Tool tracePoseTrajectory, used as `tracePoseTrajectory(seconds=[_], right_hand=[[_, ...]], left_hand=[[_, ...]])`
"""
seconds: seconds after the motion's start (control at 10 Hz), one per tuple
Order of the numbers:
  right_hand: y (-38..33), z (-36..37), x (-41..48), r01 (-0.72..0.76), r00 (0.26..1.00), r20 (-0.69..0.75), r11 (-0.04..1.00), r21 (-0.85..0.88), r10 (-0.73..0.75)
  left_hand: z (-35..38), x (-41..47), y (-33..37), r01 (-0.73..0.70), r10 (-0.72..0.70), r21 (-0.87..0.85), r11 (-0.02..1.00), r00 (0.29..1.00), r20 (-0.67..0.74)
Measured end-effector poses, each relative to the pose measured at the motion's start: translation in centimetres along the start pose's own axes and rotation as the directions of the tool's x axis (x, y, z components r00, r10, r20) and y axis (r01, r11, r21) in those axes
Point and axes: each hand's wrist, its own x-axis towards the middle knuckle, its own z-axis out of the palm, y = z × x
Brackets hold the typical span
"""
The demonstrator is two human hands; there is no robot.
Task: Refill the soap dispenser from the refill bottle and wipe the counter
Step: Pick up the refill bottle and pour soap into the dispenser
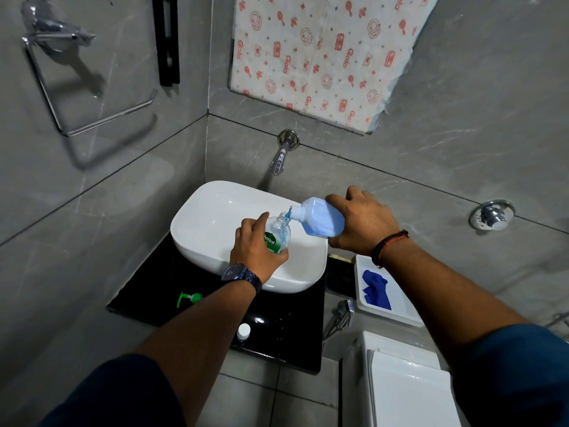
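My left hand (257, 248) grips the clear soap dispenser bottle (278, 235) with a green label, holding it over the white basin (209, 229). Its neck is uncapped. My right hand (361, 223) holds the refill bottle (320, 217) tipped to the left, spout against the dispenser's mouth. A thin stream of blue liquid runs from the spout into the dispenser. The green pump head (188, 298) lies on the black counter (147, 300) to the left. A white cap (244, 331) sits near the counter's front edge.
A blue cloth (376, 290) lies in a white tray (397, 315) at the right of the basin. A wall tap (281, 155) juts out above the basin. A chrome towel ring (89, 118) hangs on the left wall; a toilet cistern (403, 383) stands bottom right.
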Motion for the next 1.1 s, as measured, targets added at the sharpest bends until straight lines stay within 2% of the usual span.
tracePoseTrajectory(seconds=[1.1], right_hand=[[0.04,-0.11,0.06,0.000,1.000,0.014,1.000,-0.004,0.000]], left_hand=[[0.03,0.06,0.08,0.000,0.000,0.000,1.000,1.000,0.000]])
